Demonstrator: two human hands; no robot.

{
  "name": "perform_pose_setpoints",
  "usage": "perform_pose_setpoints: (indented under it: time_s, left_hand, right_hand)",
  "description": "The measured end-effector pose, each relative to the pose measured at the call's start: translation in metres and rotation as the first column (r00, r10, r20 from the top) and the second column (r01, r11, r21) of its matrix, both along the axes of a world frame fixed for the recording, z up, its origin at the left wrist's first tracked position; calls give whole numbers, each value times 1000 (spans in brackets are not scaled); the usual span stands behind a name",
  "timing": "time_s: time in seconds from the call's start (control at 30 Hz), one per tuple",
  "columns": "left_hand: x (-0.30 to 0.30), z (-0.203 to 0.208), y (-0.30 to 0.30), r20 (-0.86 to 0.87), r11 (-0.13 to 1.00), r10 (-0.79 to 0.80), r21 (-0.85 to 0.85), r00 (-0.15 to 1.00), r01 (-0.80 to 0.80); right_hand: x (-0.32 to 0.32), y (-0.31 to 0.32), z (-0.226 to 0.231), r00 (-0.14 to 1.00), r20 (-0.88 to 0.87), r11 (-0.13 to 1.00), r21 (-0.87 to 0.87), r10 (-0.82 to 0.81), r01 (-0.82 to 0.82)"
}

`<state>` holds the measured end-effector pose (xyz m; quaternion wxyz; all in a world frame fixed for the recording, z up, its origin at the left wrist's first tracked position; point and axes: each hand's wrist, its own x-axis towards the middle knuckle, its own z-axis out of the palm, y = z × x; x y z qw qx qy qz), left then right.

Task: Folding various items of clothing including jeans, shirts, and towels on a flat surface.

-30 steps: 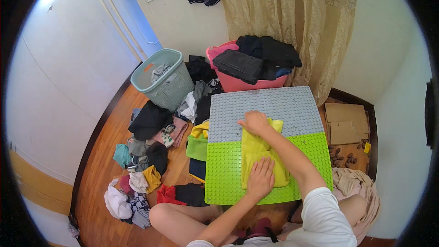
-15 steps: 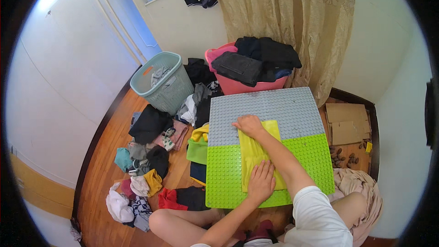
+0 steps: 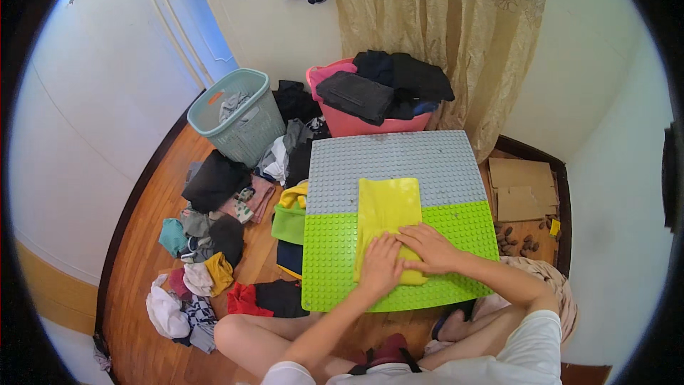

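Observation:
A yellow garment, folded into a narrow upright rectangle, lies on the studded table top, which is grey in its far half and lime green in its near half. My left hand rests flat on the garment's near part, fingers stretched forward. Beside it, my right hand lies across the cloth's right side with its fingers pointing left, close to the left hand's fingers. Both palms are pressed down and hide part of the fabric.
Behind the table, a pink basket is heaped with dark clothes. Left of it stands a pale green laundry basket. Piles of clothes cover the floor at left. Cardboard lies at right, near a beige cloth.
My right hand has drawn back from the garment's far end to its near part, beside my left hand. The left hand stays on the near part. The view has shifted slightly.

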<state>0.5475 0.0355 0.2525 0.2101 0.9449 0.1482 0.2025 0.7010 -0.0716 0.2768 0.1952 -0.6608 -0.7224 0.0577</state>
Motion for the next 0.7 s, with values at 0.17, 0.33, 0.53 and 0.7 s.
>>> perform_pose_setpoints:
  time_s: [0.17, 0.33, 0.53, 0.7]
  left_hand:
    - [-15, 11, 55, -83, 971, -189, 130, 978, 199]
    - [-23, 21, 61, -157, 945, -320, 13, 934, 326]
    - [-49, 44, 61, -325, 873, -449, 41, 833, 486]
    - [-63, 42, 58, -366, 804, -510, 119, 778, 583]
  right_hand:
    - [-4, -33, 11, 994, 77, 983, -174, 71, -57]
    - [-22, -37, 13, 987, 162, 983, -183, 16, 14]
    - [-20, -54, -6, 979, 194, 998, -47, 59, -51]
    - [-19, -60, -16, 997, 67, 992, 116, 33, -41]
